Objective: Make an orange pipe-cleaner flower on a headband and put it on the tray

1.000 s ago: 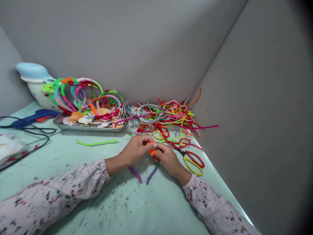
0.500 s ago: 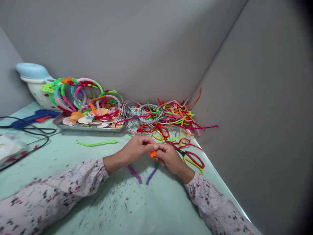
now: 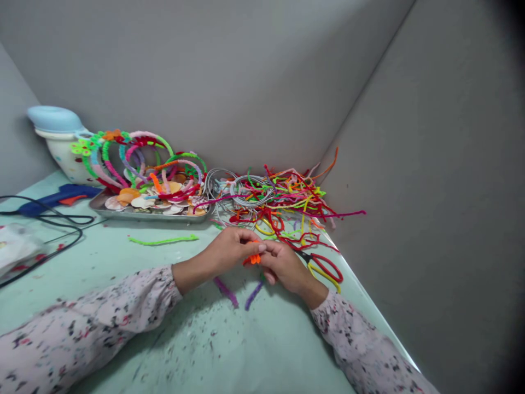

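Between my two hands is a small bent piece of orange pipe cleaner [image 3: 255, 259], folded into short loops. My left hand [image 3: 233, 249] pinches it from the left, thumb and fingers closed. From the other side my right hand [image 3: 284, 265] grips it too, its fingertips meeting the left thumb. Much of the orange piece is hidden by the fingers. Below the hands lie two purple pipe cleaner pieces, one on the left [image 3: 226, 292] and one on the right [image 3: 254, 296]. A green pipe cleaner [image 3: 163, 240] rests on the table left of them.
Scissors with red and yellow handles [image 3: 327, 268] lie beside my right wrist. A metal tray [image 3: 156, 216] holds shells and pipe cleaner rings. Behind my hands are wire coils [image 3: 251, 190] and a heap of pipe cleaners [image 3: 295, 191]. A blue glue gun [image 3: 57, 198] with its cord is at left.
The orange pipe cleaner has turned between my fingers; its loops now point more to the left and a red-orange end shows. My hands have barely shifted.
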Motion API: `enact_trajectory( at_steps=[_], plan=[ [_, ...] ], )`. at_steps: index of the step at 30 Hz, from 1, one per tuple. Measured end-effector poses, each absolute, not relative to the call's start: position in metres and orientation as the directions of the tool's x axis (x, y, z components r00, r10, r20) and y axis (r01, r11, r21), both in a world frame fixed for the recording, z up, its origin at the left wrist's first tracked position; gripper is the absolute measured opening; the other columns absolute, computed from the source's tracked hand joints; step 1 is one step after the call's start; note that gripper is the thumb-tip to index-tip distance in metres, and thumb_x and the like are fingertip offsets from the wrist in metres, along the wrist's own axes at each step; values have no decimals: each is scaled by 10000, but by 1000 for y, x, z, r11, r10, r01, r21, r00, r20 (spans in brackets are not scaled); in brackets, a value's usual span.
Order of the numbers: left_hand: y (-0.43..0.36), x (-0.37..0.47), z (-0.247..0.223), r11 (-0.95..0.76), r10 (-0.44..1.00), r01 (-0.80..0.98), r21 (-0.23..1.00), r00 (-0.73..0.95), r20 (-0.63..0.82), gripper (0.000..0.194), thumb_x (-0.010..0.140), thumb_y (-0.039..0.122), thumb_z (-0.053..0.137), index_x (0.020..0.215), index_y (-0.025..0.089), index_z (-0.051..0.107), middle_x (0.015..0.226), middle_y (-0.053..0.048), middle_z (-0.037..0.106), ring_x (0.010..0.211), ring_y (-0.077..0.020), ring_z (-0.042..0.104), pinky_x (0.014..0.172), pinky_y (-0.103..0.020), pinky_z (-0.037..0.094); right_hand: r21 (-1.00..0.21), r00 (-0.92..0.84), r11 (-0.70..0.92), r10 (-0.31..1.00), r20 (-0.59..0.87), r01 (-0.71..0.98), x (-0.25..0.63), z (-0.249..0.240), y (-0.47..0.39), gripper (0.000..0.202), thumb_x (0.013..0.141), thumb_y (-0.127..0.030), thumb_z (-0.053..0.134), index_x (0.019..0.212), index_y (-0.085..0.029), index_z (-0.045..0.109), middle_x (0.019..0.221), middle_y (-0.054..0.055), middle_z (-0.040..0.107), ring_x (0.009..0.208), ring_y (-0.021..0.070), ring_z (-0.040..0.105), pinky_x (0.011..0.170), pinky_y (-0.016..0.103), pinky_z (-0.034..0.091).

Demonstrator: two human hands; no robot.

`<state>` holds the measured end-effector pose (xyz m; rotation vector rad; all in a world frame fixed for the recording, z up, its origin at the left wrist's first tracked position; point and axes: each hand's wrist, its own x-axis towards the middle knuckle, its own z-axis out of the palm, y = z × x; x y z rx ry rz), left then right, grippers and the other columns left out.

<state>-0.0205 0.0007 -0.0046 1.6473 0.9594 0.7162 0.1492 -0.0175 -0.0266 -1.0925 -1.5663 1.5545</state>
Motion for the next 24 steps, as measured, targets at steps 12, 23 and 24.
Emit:
enact_trajectory(
  at_steps=[12,23,24],
  plan=[
    [-1,-22,4,-181,898,317,931,439,25,226,759,334,584,791,142,699,663,3,638,610,-114,529,583,-216,383,-976,-451,-205,880,-149,-76,144,-31,-20,98,749,-204,519,800,-148,581,545,-34,634,274,20,326,297,162,180],
    [-1,-22,3,-157,901,246,956,431,37,225,761,342,585,762,134,672,614,19,586,566,-96,479,546,-205,351,-988,-377,-135,921,-95,-80,139,-35,-22,158,781,-279,556,866,-153,598,674,-1,689,344,51,496,323,149,340],
    [-1,-22,3,-147,897,228,962,440,32,227,767,344,580,766,134,667,604,21,581,555,-94,475,541,-205,348,-987,-378,-134,921,-93,-85,139,-35,-23,165,785,-287,558,870,-152,599,700,8,697,365,57,523,333,149,360]
  ],
)
